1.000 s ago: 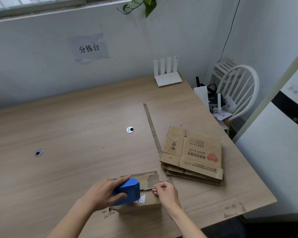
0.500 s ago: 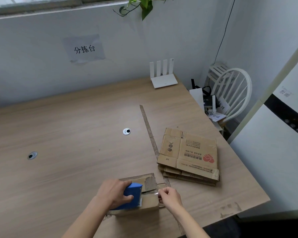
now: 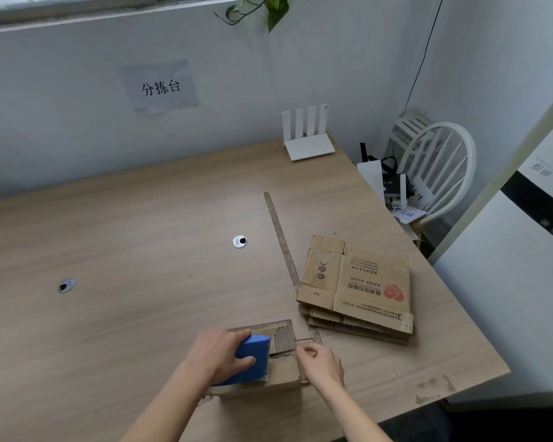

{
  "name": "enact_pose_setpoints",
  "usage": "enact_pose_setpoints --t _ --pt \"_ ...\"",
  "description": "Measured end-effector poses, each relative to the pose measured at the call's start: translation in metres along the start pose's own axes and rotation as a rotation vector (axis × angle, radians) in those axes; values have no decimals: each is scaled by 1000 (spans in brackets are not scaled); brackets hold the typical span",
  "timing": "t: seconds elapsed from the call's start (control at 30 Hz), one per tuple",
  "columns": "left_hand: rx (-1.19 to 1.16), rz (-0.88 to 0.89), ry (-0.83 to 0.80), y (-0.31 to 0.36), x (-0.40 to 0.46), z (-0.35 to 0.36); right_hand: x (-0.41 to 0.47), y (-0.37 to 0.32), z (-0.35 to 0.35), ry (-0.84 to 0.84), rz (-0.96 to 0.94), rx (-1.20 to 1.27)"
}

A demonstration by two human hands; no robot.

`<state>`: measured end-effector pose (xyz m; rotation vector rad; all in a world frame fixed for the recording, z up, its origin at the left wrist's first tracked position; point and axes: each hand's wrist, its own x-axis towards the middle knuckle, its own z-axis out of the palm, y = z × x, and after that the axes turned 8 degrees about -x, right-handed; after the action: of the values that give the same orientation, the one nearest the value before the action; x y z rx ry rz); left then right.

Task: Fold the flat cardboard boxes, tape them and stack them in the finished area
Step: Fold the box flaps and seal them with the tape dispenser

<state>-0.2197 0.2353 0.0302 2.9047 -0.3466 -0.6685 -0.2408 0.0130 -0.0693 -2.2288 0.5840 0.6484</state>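
Note:
A small folded cardboard box (image 3: 283, 371) stands near the table's front edge. My left hand (image 3: 219, 354) grips a blue tape dispenser (image 3: 253, 358) that rests on top of the box. My right hand (image 3: 320, 365) is at the box's right end, its fingers curled and pinching what looks like the tape end against that edge. A pile of flat cardboard boxes (image 3: 358, 287) lies on the table just right of and behind the folded one.
A strip of tape (image 3: 283, 244) runs along the wooden table (image 3: 125, 250) from the middle towards the front. A white router (image 3: 307, 138) stands at the back edge. A white chair (image 3: 434, 173) with clutter sits beyond the right edge, beside a white appliance (image 3: 517, 282).
My left hand and the dispenser have shifted a little left along the box top. My right hand has stayed at the box's right end. The head camera has moved slightly.

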Motion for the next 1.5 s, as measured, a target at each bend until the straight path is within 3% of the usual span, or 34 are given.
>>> enact_pose_setpoints --t 0.17,0.63,0.83,1.1,1.5 --pt "-34 -1 7 -4 -1 3 -6 1 2 145 -55 22" --pt "-34 13 34 -20 -15 1 -23 -12 42 92 -60 52" --pt "-18 -117 -23 -74 -50 -10 -15 -12 33 152 -48 78" --pt "-296 -243 -87 -104 -75 20 -13 -22 32 113 -106 9" --pt "-378 -271 -102 -133 -88 33 -12 -29 33 126 -124 2"
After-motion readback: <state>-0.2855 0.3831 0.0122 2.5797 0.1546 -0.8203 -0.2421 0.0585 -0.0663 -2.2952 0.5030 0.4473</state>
